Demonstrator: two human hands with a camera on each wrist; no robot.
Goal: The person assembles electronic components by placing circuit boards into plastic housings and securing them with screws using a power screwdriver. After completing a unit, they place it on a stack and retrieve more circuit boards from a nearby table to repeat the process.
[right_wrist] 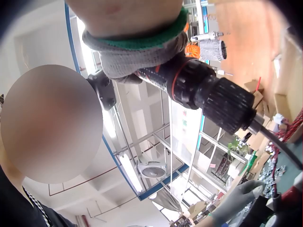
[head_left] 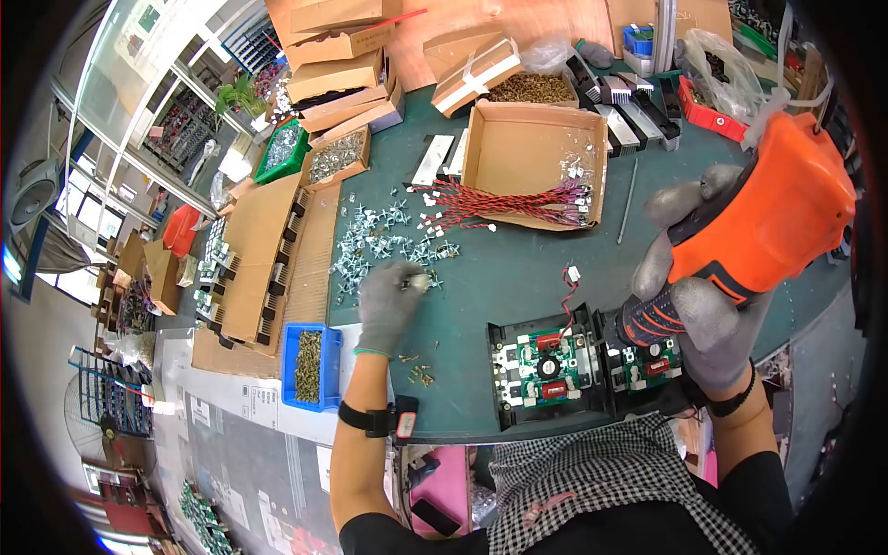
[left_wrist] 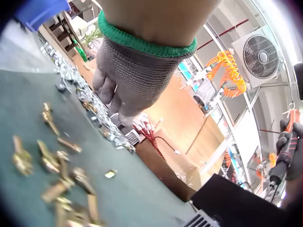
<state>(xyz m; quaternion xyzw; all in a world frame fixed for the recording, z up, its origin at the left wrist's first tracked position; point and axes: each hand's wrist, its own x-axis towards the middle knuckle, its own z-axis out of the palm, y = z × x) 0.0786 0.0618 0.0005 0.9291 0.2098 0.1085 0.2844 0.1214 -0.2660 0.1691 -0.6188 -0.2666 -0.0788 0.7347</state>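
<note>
My gloved left hand (head_left: pixel 388 301) is at the near edge of a pile of small silver metal pieces (head_left: pixel 370 236). Its fingers are bent down toward them in the left wrist view, and I cannot tell whether they pinch a piece. In my gloved right hand (head_left: pixel 708 319) is an orange-and-black cordless screwdriver (head_left: pixel 763 208), gripped round its body. The long bit (right_wrist: pixel 281 149) shows in the right wrist view. Below the tool, two green circuit boards (head_left: pixel 548 367) sit in black housings (head_left: pixel 504 412); the tool partly hides the right one.
Loose brass-coloured screws (head_left: pixel 422 375) lie near the left wrist, beside a blue bin (head_left: pixel 289 370) of more. Ahead are an open cardboard box (head_left: pixel 509 148) with red-black wires (head_left: pixel 499 202) across its edge, and a metal rod (head_left: pixel 628 203). A cardboard sheet (head_left: pixel 254 259) borders the left.
</note>
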